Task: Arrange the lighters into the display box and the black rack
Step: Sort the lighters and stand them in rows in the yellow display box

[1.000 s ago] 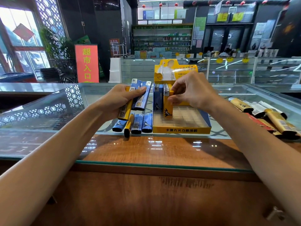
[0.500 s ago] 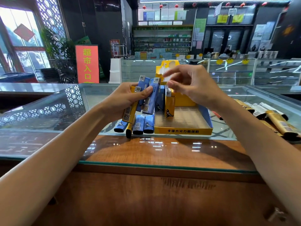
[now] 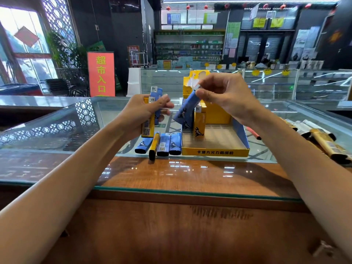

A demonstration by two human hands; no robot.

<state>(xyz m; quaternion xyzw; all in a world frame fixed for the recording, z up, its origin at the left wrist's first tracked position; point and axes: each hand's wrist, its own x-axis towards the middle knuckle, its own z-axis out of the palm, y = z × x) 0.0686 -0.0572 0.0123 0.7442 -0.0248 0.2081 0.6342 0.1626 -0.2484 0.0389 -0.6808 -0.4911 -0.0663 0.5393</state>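
- The right hand has just taken a blue lighter from the left hand, fingers pinching its top above the display box.
- Left fingers grasp two lighters; insertion probably follows.

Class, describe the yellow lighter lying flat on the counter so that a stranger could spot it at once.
Find the yellow display box on the glass counter. Just left of its front corner, four lighters lie flat in a row. The yellow lighter is second from the left, the only yellow one among three blue lighters.
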